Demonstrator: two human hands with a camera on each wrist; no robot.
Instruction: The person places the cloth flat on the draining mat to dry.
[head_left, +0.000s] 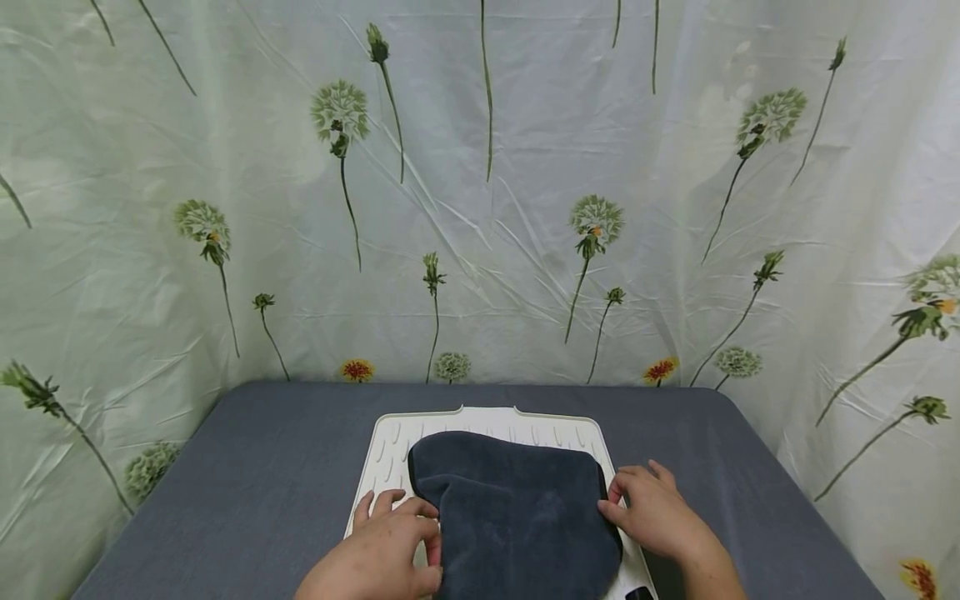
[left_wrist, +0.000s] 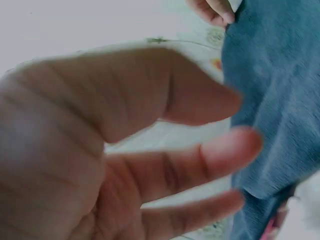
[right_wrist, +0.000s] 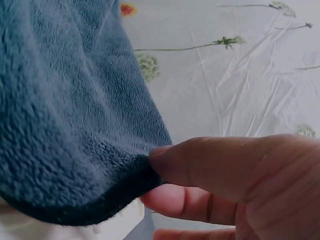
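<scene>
At the right edge of a dark blue-grey plush cloth (head_left: pixel 517 517), the right hand (head_left: pixel 652 512) pinches the black binding (right_wrist: pixel 95 216) between thumb and finger. By the opposite edge sits the left hand (head_left: pixel 382 548), thumb and fingers parted; whether a fingertip touches the pile, I cannot tell. The cloth spreads over a white ribbed tray (head_left: pixel 387 450), a soft crease running in from its left side. To handle it well, the left hand would best take an equally thin pinch, level with the right, so both sides pull evenly and the crease eases out rather than twists; such limp fabric should need only light fingers. Bare ribs show along the tray's left and far sides; at its lower right, a small black item (head_left: pixel 640 593) could snag the hem. Outward, the grey counter (head_left: pixel 285 467) gives elbow room either side, with a dandelion-print curtain (head_left: pixel 517 325) bounding the back.
</scene>
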